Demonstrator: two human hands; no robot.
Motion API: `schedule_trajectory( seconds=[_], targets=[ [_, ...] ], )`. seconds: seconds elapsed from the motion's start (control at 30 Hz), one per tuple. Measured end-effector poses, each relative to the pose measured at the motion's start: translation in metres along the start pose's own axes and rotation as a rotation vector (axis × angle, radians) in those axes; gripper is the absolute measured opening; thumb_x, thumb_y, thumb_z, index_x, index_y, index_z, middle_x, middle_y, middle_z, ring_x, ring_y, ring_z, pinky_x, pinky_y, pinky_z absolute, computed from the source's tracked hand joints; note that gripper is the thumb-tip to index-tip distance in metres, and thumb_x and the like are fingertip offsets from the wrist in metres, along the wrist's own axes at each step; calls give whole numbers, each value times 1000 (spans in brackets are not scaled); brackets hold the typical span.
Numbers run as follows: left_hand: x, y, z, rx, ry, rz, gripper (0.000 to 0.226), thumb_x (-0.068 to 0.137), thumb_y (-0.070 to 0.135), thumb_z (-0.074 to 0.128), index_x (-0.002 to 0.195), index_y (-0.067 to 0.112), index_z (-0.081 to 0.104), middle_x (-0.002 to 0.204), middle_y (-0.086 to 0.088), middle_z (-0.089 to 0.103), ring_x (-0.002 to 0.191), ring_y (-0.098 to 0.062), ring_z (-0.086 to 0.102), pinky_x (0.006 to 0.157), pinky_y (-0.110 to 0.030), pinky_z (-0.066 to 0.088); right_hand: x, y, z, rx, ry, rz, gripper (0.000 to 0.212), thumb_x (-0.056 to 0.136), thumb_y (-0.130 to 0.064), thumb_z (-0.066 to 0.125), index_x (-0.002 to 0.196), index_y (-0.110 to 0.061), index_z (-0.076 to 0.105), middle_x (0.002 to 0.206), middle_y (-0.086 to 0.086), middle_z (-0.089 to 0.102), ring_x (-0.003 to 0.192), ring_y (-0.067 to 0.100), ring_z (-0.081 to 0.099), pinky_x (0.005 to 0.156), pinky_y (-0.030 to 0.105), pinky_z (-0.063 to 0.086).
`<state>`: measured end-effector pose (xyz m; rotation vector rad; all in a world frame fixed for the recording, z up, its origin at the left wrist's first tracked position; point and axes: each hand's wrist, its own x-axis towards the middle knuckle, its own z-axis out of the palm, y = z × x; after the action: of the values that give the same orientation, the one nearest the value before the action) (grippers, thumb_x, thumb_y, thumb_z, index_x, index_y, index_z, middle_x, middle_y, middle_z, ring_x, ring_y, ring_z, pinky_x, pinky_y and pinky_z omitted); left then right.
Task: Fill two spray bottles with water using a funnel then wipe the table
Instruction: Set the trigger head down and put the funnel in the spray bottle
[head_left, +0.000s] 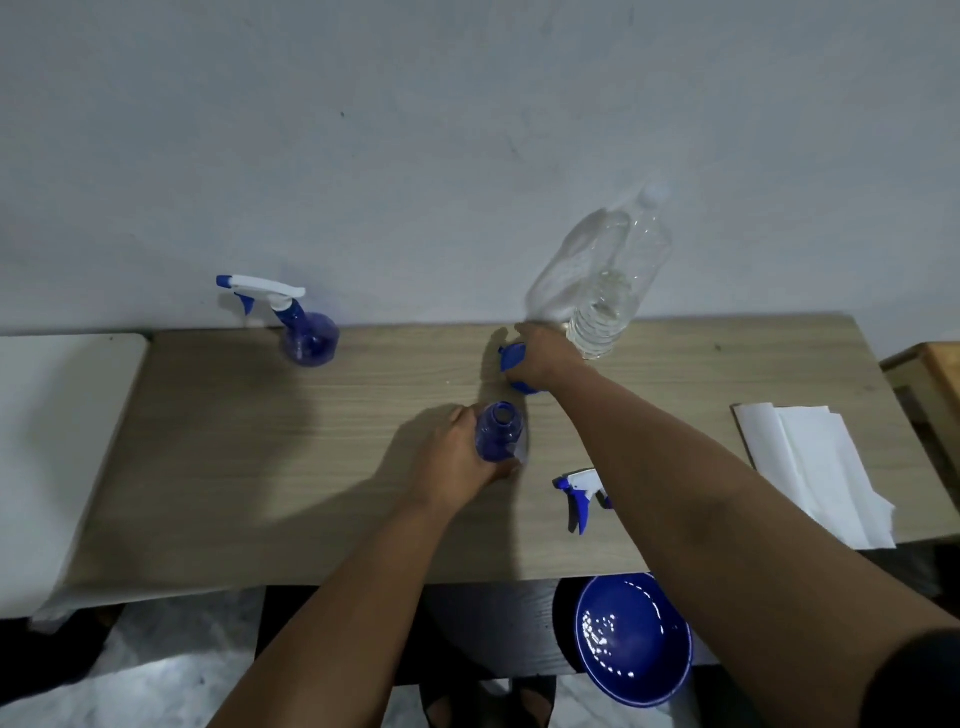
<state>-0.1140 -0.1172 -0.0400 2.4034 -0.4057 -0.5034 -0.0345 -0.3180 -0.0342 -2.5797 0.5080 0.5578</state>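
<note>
My left hand grips an uncapped blue spray bottle standing at the middle of the wooden table. Its white and blue trigger head lies on the table to the right, partly under my right forearm. My right hand is closed on a blue funnel further back, which it mostly hides. A large clear plastic water bottle, partly filled, stands behind that hand by the wall. A second blue spray bottle with its trigger head on stands at the back left.
White paper towels lie at the table's right end. A blue bowl sits below the front edge on a dark surface. A white surface adjoins the table on the left, a wooden piece on the right. The wall runs behind.
</note>
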Motion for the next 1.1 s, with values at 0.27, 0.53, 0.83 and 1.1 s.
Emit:
schedule_trajectory(
  seconds=[0.27,0.53,0.83,1.1],
  targets=[
    [-18,17,10,-78,-7,-62,60,62,48,86,114,28,62,105,6,68,91,-16,67,82,-41,59,-55,3,-40,841,20,16,68,81,-24,92,142,-16,63,138,7,61,113,28,65,79,42,64],
    [-54,33,34,-147,-31,-96,69,53,50,85,113,25,62,108,4,69,96,-19,68,84,-40,56,-135,12,-61,1175,-165,-142,51,88,-23,86,135,-28,68,131,10,66,103,26,74,97,54,62],
    [-84,50,41,-180,-16,-115,55,60,42,87,107,25,64,102,6,70,94,-17,67,84,-38,55,-194,33,-36,980,152,-313,45,72,-10,97,101,-14,63,124,14,69,96,23,73,84,43,63],
    [-86,50,46,-249,-66,-165,41,59,38,90,93,33,67,81,14,75,77,-5,70,79,-35,58,-213,56,19,915,289,-447,45,66,-6,99,81,-10,56,134,-3,65,135,7,59,100,27,55]
  ],
)
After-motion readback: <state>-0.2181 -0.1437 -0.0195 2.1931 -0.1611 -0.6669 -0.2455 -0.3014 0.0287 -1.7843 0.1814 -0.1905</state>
